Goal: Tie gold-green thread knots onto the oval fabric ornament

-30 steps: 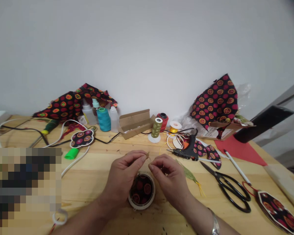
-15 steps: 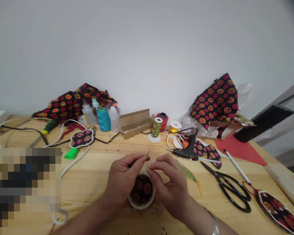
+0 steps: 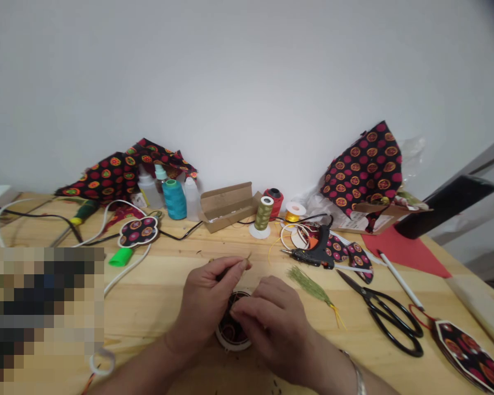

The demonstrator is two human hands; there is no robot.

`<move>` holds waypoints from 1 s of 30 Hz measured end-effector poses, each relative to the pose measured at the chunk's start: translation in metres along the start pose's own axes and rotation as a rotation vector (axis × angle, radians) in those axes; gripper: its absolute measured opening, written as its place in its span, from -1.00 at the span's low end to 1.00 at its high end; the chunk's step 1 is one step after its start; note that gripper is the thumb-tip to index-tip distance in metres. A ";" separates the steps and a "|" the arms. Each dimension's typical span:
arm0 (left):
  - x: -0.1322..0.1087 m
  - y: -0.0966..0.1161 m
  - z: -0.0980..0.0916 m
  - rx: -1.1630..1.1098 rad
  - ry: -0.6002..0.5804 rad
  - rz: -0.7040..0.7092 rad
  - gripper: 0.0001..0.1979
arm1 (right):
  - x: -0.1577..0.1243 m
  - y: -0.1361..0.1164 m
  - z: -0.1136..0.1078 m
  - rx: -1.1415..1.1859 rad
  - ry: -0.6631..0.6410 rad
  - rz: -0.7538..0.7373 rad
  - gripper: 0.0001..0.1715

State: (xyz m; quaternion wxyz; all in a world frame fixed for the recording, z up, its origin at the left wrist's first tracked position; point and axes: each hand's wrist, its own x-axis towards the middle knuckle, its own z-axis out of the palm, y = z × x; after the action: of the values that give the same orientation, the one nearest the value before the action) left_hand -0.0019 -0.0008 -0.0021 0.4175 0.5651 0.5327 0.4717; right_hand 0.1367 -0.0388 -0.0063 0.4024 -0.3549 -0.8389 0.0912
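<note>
My left hand (image 3: 208, 299) is pinched shut on a thin olive thread end that sticks up near its thumb tip. Below it on the wooden table (image 3: 156, 296) lies a small round disc (image 3: 229, 331) covered in dark patterned fabric with a white rim. My right hand (image 3: 271, 323) lies over the disc's right side, fingers curled and pressing on its top edge. Most of the disc is hidden under both hands. An olive tassel (image 3: 313, 288) lies just right of my right hand.
Black scissors (image 3: 389, 318), a white pen (image 3: 399, 280) and a black glue gun (image 3: 315, 249) lie to the right. Thread spools (image 3: 262, 215), bottles (image 3: 150, 189), a cardboard box (image 3: 226, 206) and patterned fabric (image 3: 364, 170) line the wall. Cables (image 3: 119, 269) and a blurred patch sit left.
My right hand has dropped from the pinch beside the left fingertips down onto the disc, covering it. My left hand has kept its pinch on the thread.
</note>
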 end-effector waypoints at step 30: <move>-0.001 0.003 -0.001 -0.031 -0.002 -0.027 -0.86 | 0.004 -0.014 -0.007 0.134 -0.083 -0.159 -0.83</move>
State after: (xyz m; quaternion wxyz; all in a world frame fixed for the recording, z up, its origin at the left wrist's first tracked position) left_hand -0.0020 -0.0019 0.0006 0.4331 0.5519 0.5325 0.4736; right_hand 0.1327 -0.0476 0.0074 0.3963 -0.2555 -0.8723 0.1296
